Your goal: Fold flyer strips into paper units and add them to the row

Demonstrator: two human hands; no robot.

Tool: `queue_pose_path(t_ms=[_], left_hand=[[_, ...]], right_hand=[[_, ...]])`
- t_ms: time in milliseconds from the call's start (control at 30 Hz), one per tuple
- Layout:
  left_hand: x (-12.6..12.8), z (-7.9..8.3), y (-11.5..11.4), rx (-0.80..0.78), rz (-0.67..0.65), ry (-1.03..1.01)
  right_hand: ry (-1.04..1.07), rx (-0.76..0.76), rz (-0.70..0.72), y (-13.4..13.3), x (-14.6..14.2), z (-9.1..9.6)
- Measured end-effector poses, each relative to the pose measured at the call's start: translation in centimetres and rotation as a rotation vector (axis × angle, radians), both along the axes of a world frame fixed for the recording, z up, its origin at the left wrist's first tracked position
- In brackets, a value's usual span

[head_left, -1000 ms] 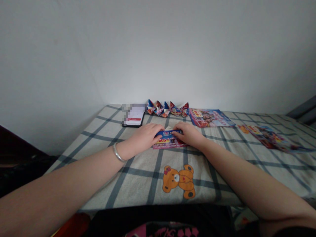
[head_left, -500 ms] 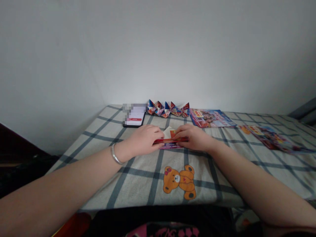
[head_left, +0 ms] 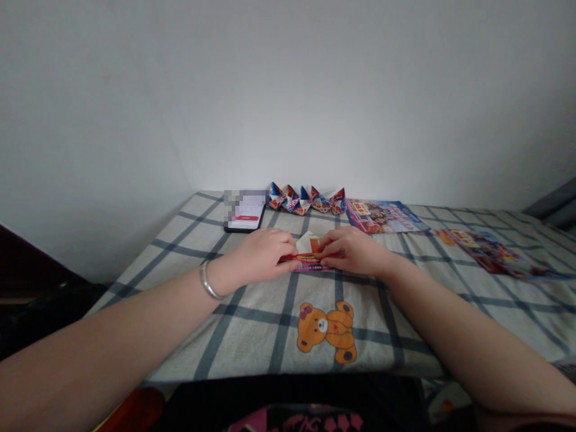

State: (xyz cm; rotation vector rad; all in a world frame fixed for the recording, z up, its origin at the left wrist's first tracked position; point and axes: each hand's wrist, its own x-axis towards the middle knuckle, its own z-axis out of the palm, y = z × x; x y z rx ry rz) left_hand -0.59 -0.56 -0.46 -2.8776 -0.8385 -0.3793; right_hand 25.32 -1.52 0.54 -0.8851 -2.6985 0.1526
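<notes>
A partly folded sheet of printed paper (head_left: 308,259) lies on the checked cloth in front of me, its white peak pointing to the wall and a red fold running across it. My left hand (head_left: 269,254) pinches the fold's left end, thumb on the near side. On the right end, my right hand (head_left: 353,251) grips the same fold between thumb and fingers. Both hands cover the paper's side edges. Beyond them, several folded paper pieces (head_left: 306,199) in blue, red and white stand in a row by the wall.
Left of the folded pieces lies a phone (head_left: 245,211) with a lit screen. Printed leaflets (head_left: 387,216) rest to the right, with another leaflet (head_left: 499,252) farther right. The checked cloth (head_left: 252,342), printed with a bear (head_left: 328,331), covers the table up to the wall.
The red fold has tipped slightly toward the wall, showing more of its near face. Both hands stay in nearly the same place.
</notes>
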Motion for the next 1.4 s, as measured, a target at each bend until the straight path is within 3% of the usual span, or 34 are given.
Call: queue_pose_path(t_ms=[333,533,700,800,1033,1200,1400], left_hand=[[0.1,0.3,-0.2,-0.015,0.001,-0.064],[0.0,0.4,-0.1,-0.033,0.031,-0.049],[0.3,0.3,-0.1,-0.028,0.061,-0.028],[0.4,0.1,-0.1,-0.038,0.069,-0.028],[0.6,-1.0,0.6,0.000,0.155,-0.122],[0.8,-1.6,1.0,-0.034,0.155,-0.210],[0.9,-1.4,1.4,-0.037,0.121,-0.170]], right_hand=[[0.023,-0.046,0.023,0.7,0.7,-0.3],[-0.005,0.062,-0.010,-0.1,-0.6,-0.4],[0.047,0.004,-0.038,0.0,-1.1,-0.7],[0.062,-0.052,-0.097,0.2,-1.0,-0.8],[0.084,0.008,-0.379,0.8,-1.4,-1.7],[0.085,0.027,-0.415,1.3,-1.8,-2.4],[0.065,0.036,-0.426,1.5,-2.2,-2.5]])
